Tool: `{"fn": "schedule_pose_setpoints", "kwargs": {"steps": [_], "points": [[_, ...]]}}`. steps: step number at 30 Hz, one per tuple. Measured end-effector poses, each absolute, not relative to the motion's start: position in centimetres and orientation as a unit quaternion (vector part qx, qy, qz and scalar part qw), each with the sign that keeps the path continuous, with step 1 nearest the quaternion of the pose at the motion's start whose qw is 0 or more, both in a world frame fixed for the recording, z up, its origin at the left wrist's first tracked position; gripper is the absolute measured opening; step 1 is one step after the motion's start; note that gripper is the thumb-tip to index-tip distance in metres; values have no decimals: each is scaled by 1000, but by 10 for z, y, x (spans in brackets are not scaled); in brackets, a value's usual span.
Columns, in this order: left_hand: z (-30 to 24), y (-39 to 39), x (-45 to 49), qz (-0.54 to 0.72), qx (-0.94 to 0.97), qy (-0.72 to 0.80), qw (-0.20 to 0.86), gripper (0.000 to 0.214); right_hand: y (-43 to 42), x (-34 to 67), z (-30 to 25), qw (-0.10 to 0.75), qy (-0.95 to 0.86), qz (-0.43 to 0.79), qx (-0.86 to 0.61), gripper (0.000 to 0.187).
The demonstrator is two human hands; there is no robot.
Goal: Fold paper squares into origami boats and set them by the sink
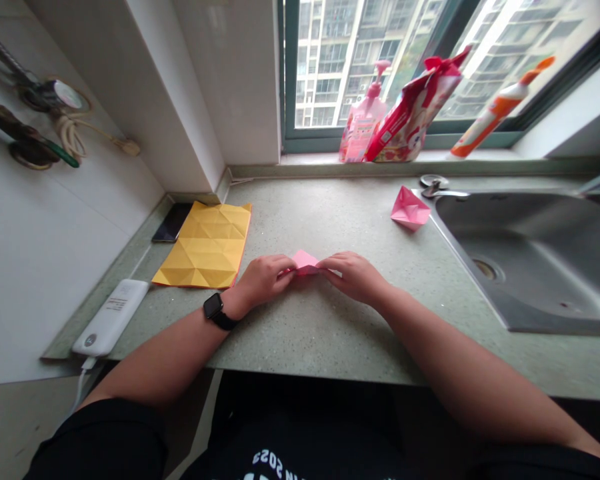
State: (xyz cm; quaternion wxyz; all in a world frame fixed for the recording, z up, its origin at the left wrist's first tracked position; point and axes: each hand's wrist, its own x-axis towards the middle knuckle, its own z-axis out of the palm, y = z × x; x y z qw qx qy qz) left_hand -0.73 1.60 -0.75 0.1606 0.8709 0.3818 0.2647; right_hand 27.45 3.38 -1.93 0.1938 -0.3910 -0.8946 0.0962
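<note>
A small folded piece of pink paper (306,261) is between my two hands, just above or on the speckled counter (300,333). My left hand (267,277) pinches its left corner between thumb and fingers. On the opposite side, my right hand (353,275) pinches the right corner. The paper's upper part rises to a low point, and its lower edge is partly shaded. Farther right, near the sink, stands another folded pink paper shape (411,210), with an open hollow. Left of my left hand lies a creased yellow paper sheet (205,243) with an orange-red edge.
A dark phone (171,223) lies partly under the yellow sheet. A white power bank (111,317) with a cable is at the left edge. The steel sink (530,260) is at right. A pink pump bottle (364,120), red bag (415,110) and orange-white bottle (497,113) line the windowsill.
</note>
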Motion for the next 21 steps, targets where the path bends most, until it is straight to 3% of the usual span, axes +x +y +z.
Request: {"fn": "schedule_pose_setpoints", "kwargs": {"steps": [9,21], "points": [[-3,14,-5,276,832,414,244,15,32,271,-17,180,-887,134,-403,17],[-19,24,1,226,857,452,99,16,33,252,-25,225,-837,126,-483,20]]}}
